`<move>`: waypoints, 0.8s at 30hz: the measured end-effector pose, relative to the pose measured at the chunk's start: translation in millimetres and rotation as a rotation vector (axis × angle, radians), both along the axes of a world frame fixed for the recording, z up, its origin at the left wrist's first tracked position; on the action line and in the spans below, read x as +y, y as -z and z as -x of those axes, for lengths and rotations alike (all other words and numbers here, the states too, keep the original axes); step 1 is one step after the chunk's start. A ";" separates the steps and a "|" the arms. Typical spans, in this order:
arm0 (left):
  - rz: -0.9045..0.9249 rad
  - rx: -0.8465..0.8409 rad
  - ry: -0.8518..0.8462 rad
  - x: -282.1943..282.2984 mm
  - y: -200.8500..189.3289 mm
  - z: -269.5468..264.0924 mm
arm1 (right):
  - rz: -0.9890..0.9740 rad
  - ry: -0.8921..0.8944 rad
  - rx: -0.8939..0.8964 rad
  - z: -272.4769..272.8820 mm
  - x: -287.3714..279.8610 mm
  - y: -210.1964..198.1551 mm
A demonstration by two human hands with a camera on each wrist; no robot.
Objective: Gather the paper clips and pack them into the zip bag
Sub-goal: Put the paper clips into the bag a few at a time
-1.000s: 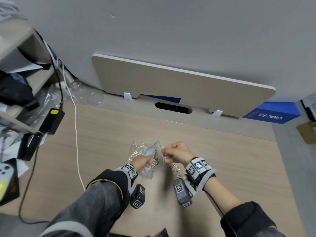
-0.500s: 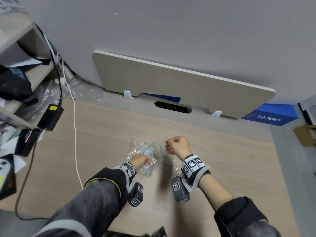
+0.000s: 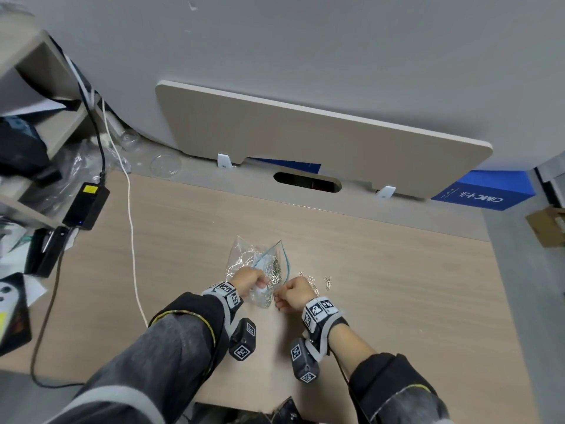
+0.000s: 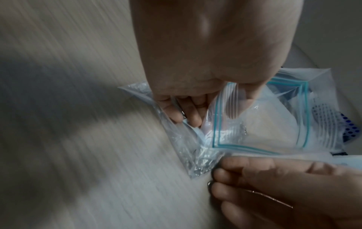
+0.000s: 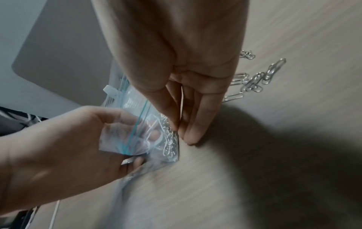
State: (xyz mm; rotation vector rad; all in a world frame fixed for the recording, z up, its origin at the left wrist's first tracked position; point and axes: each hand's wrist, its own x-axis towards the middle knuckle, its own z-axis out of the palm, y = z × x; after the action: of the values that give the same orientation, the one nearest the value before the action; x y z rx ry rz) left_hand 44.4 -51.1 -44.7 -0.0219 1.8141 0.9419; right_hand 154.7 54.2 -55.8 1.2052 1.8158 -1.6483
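A clear zip bag [image 3: 260, 258] with a blue zip line lies on the wooden desk, with many silver paper clips [image 3: 273, 267] inside. My left hand [image 3: 259, 284] grips the bag's near edge and holds its mouth open; the left wrist view shows its fingers [image 4: 186, 111] curled into the plastic. My right hand [image 3: 279, 298] is at the bag's near right corner, thumb and fingers [image 5: 188, 124] pressed together at the desk. A small clip [image 4: 210, 184] shows at its fingertips. Several loose paper clips [image 3: 316, 284] lie on the desk just right of this hand.
A white cable [image 3: 131, 228] runs down the desk to the left of the bag. A black power adapter [image 3: 85, 206] and cluttered shelves [image 3: 33, 142] stand at the far left. Behind the desk are a beige panel [image 3: 321, 139] and a blue box [image 3: 483, 194].
My right hand left the bag's mouth, rose as a fist to the bag's right, then dropped to the bag's near right corner. The left hand kept hold of the bag.
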 end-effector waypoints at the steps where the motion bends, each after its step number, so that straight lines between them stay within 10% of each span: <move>1: -0.001 -0.001 -0.003 -0.1 -0.2 -0.2 | -0.021 0.016 0.006 -0.5 1.9 3.0; 12: -0.001 0.010 0.007 -1.1 3.9 0.9 | -0.246 0.319 0.083 -46.0 70.7 -4.8; 24: 0.004 0.019 -0.015 0.5 4.6 -0.8 | -0.151 0.056 0.002 -53.7 54.4 8.1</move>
State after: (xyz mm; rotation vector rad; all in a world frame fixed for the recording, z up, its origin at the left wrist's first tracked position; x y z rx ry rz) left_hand 45.2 -50.6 -49.3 -0.0288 1.8353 0.9516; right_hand 208.4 108.6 -63.9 1.3291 1.9546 -1.5648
